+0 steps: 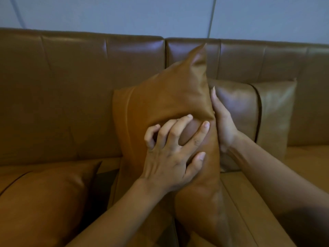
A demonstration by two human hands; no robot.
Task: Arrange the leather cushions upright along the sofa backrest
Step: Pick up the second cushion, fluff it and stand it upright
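I have the tan cushion (165,97) standing on end in the middle of the sofa seat (249,193), its upper corner pointing up in front of the backrest (89,77). My left hand (170,157) lies on its front face, low and towards the right edge, fingers (199,136) spread and curled so the tips press dents into the leather. It is a clawing press rather than a closed fist. My right hand (224,125) lies flat along the cushion's right edge, palm against the side. Its fingers seem to go behind the cushion, out of my sight, so I cannot tell whether they are wrapped around it. The cushion sits between the two hands, most of its body above and left of them. Just beside the right hand a darker brown cushion (236,111) leans upright on the backrest, with an olive-toned cushion (276,113) next to it. Another cushion (44,202) lies flat on the seat at lower left.
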